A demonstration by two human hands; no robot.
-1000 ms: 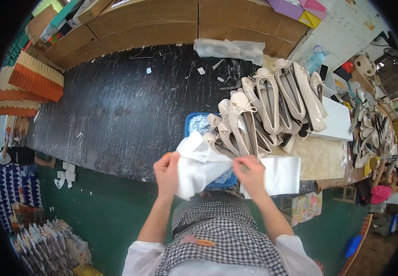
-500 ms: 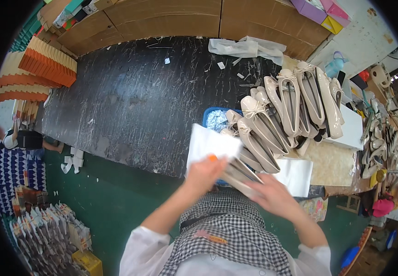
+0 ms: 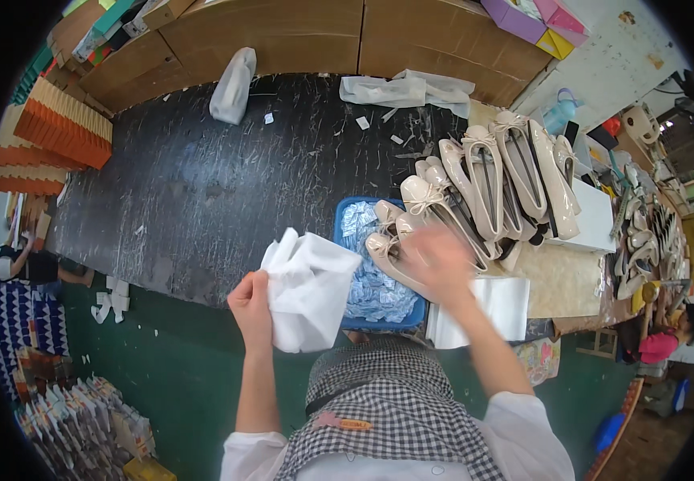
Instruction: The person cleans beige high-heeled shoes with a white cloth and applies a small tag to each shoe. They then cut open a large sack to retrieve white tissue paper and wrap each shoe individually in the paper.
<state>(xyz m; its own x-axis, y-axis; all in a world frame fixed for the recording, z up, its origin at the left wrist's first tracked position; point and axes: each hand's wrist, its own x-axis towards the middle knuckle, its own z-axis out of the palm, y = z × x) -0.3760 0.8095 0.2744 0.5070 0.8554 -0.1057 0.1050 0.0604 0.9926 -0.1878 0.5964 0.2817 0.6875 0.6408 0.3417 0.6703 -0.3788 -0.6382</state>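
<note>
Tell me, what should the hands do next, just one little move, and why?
I think the right hand should take hold of the nearest beige shoe and lift it. That hand looks to be at the shoe, though blur hides whether it grips it, and the left hand holds a white sheet.

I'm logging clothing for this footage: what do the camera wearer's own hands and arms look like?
The left hand wears no visible glove; the right hand also looks gloveless, though blur hides its detail. The forearms are uncovered, with loose white sleeves ending near the elbows. No watch or bracelet shows.
</note>
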